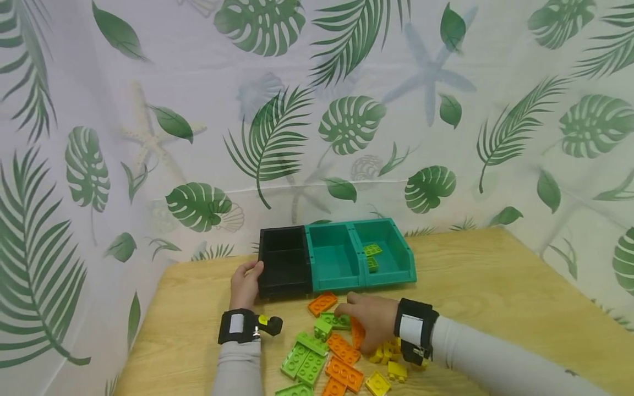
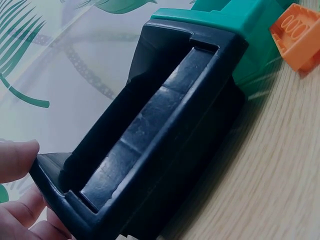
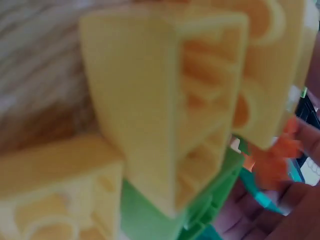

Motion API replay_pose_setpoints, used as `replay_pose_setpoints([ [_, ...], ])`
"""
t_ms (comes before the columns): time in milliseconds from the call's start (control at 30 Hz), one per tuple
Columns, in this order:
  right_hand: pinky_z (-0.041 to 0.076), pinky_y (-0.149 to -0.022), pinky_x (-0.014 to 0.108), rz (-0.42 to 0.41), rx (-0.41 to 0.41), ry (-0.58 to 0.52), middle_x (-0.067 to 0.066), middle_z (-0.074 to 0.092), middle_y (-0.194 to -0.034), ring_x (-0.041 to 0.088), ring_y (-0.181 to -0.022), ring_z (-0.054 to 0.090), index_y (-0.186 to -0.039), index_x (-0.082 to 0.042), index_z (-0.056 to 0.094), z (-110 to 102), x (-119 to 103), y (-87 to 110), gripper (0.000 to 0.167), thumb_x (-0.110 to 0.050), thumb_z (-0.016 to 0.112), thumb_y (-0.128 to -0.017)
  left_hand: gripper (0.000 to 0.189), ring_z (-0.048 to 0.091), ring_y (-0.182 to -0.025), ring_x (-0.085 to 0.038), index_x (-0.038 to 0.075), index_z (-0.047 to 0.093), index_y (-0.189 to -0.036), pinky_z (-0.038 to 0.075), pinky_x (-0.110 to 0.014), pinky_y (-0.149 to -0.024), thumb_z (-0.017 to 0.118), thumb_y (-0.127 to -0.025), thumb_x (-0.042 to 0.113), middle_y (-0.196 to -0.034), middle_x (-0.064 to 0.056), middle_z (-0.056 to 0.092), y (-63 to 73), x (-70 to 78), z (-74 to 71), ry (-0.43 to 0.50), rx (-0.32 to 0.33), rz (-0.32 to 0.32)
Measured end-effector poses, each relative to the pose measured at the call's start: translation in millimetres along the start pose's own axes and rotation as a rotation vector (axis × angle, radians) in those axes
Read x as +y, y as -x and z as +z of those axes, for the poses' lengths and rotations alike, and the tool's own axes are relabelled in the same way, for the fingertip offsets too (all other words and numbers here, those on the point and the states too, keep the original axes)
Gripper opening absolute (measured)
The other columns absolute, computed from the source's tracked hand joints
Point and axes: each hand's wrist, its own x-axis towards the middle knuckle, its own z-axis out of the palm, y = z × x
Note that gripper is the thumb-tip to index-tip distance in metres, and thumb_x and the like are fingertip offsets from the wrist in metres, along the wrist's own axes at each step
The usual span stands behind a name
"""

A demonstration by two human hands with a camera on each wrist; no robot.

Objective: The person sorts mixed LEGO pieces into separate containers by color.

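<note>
At the left end of the bins, my left hand (image 1: 245, 283) pinches the side rim of a black bin (image 1: 284, 286), thumb on top and fingers outside; the same grip on the black bin (image 2: 150, 135) shows in the left wrist view. Over the loose bricks, my right hand (image 1: 373, 319) has its fingers curled about an orange brick (image 1: 356, 333), partly hidden beneath the hand. The right wrist view has that orange brick (image 3: 277, 160) blurred between thumb and fingers. A green brick (image 1: 335, 320) lies just left of the fingertips.
Beside the black bin stand two joined teal bins (image 1: 337, 286); the right one contains green bricks (image 1: 371, 251). More green bricks (image 1: 303, 360), orange bricks (image 1: 344, 374) and yellow bricks (image 1: 378, 383) lie in front on the wooden table (image 1: 470, 286). A leaf-print curtain (image 1: 317, 137) hangs behind.
</note>
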Motion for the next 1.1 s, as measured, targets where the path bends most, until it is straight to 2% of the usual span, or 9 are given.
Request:
replay_pose_setpoints([
  [167, 0.038, -0.06, 0.024, -0.052, -0.014, -0.154, -0.011, 0.05, -0.086, 0.007, -0.069, 0.044, -0.119, -0.029, 0.059, 1, 2, -3.8, 0.054, -0.014, 0.082, -0.073, 0.038, 0.059, -0.1, -0.033, 0.0, 0.059, -0.125, 0.045, -0.036, -0.08, 0.059, -0.099, 0.027, -0.118, -0.022, 0.06, -1.2, 2.4, -0.2, 0.007, -0.01, 0.011],
  [267, 0.036, -0.056, 0.023, -0.075, 0.006, -0.259, -0.01, 0.05, -0.074, 0.006, -0.061, 0.042, -0.126, -0.026, 0.056, -2, 4, -5.8, 0.06, -0.011, 0.081, -0.075, 0.037, 0.059, -0.1, -0.031, 0.0, 0.06, -0.125, 0.044, -0.035, -0.08, 0.059, -0.099, 0.027, -0.117, -0.021, 0.06, -0.7, 2.5, -0.1, 0.0, -0.013, 0.013],
  [433, 0.043, -0.064, 0.024, -0.147, 0.217, -0.356, -0.005, 0.063, -0.093, 0.007, -0.072, 0.05, -0.131, -0.017, 0.059, -20, 4, -14.6, 0.054, -0.013, 0.078, -0.08, 0.037, 0.057, -0.104, -0.032, 0.001, 0.06, -0.124, 0.042, -0.039, -0.086, 0.06, -0.098, 0.027, -0.122, -0.02, 0.058, -2.8, 2.8, -0.5, -0.001, -0.009, 0.01],
  [533, 0.046, -0.07, 0.026, -0.187, 0.394, -0.319, -0.003, 0.065, -0.103, 0.009, -0.08, 0.053, -0.116, -0.016, 0.066, -31, 3, -24.9, 0.033, -0.01, 0.069, -0.084, 0.036, 0.057, -0.102, -0.03, 0.001, 0.061, -0.123, 0.042, -0.037, -0.084, 0.06, -0.098, 0.028, -0.12, -0.019, 0.059, -4.5, 2.5, -1.5, 0.005, -0.006, 0.007],
  [700, 0.043, -0.067, 0.027, -0.193, 0.591, -0.101, -0.005, 0.055, -0.088, 0.011, -0.075, 0.048, -0.095, -0.018, 0.06, -40, 5, -50.9, 0.019, -0.005, 0.064, -0.081, 0.035, 0.058, -0.092, -0.024, 0.001, 0.062, -0.12, 0.043, -0.032, -0.077, 0.061, -0.097, 0.028, -0.111, -0.016, 0.062, -4.3, 0.9, -3.6, 0.007, 0.001, 0.006],
  [800, 0.044, -0.065, 0.028, -0.193, 0.601, 0.007, -0.004, 0.059, -0.086, 0.013, -0.07, 0.049, -0.092, -0.017, 0.057, -43, 7, -67.1, 0.022, -0.002, 0.066, -0.079, 0.035, 0.058, -0.093, -0.024, 0.001, 0.062, -0.12, 0.043, -0.033, -0.079, 0.06, -0.098, 0.028, -0.112, -0.017, 0.061, -4.0, 2.7, -3.9, -0.001, 0.007, 0.022],
  [933, 0.046, -0.064, 0.028, -0.176, 0.548, 0.056, -0.003, 0.065, -0.083, 0.012, -0.067, 0.051, -0.089, -0.016, 0.063, -46, 14, -85.0, 0.017, -0.001, 0.064, -0.081, 0.036, 0.056, -0.102, -0.029, 0.0, 0.061, -0.121, 0.042, -0.04, -0.086, 0.06, -0.098, 0.028, -0.12, -0.02, 0.059, -1.2, 2.1, -1.1, -0.013, 0.02, 0.038],
  [1000, 0.041, -0.06, 0.026, -0.153, 0.515, 0.072, -0.005, 0.059, -0.073, 0.01, -0.064, 0.047, -0.079, -0.016, 0.062, -46, 17, -92.6, 0.01, -0.006, 0.061, -0.082, 0.037, 0.056, -0.105, -0.03, 0.0, 0.061, -0.122, 0.042, -0.042, -0.088, 0.059, -0.098, 0.028, -0.122, -0.02, 0.058, 0.1, 0.7, 0.0, -0.018, 0.025, 0.037],
  [1100, 0.026, -0.052, 0.025, -0.095, 0.486, 0.114, -0.007, 0.038, -0.058, 0.009, -0.054, 0.035, -0.062, -0.019, 0.049, -47, 22, -102.3, 0.022, -0.02, 0.057, -0.083, 0.037, 0.056, -0.105, -0.031, -0.001, 0.061, -0.122, 0.042, -0.043, -0.088, 0.059, -0.098, 0.028, -0.122, -0.02, 0.058, 0.2, 0.0, -0.2, -0.02, 0.035, 0.035],
])
